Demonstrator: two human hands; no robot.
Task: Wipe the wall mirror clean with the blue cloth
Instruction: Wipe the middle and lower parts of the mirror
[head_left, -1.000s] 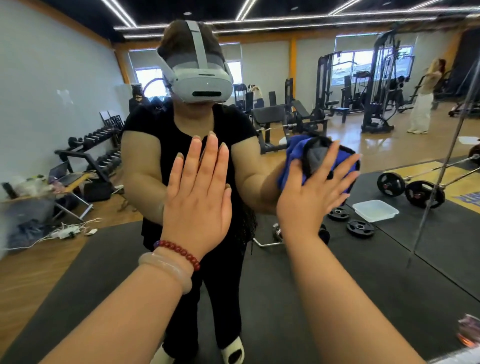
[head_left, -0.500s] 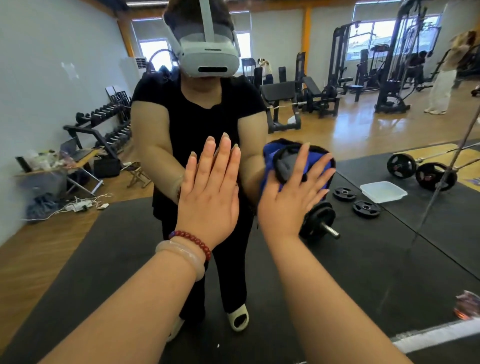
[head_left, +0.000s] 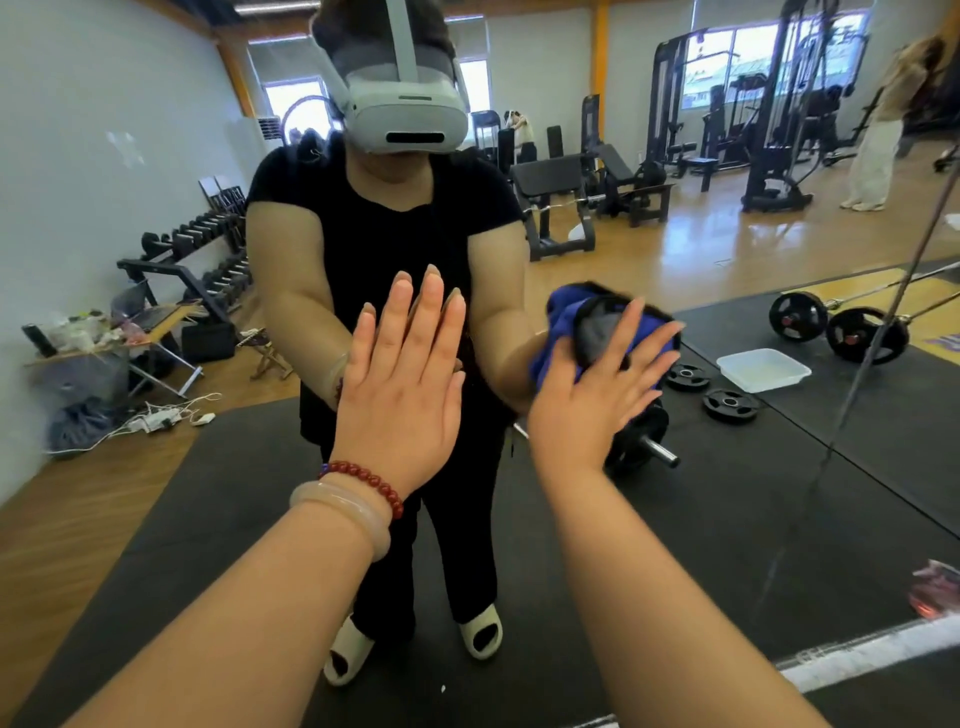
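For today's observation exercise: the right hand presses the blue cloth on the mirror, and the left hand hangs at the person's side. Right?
Not quite. In the head view the left hand is raised, flat against the mirror; the right hand does press the blue cloth on it.

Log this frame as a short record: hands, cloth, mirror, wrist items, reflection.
left hand: fingers straight and together, palm against the mirror
right hand: fingers spread, pressing the blue cloth on the mirror
blue cloth: bunched under the right hand
left wrist: red bead bracelet, pale bangle
reflection: dumbbell rack, barbell, white tray
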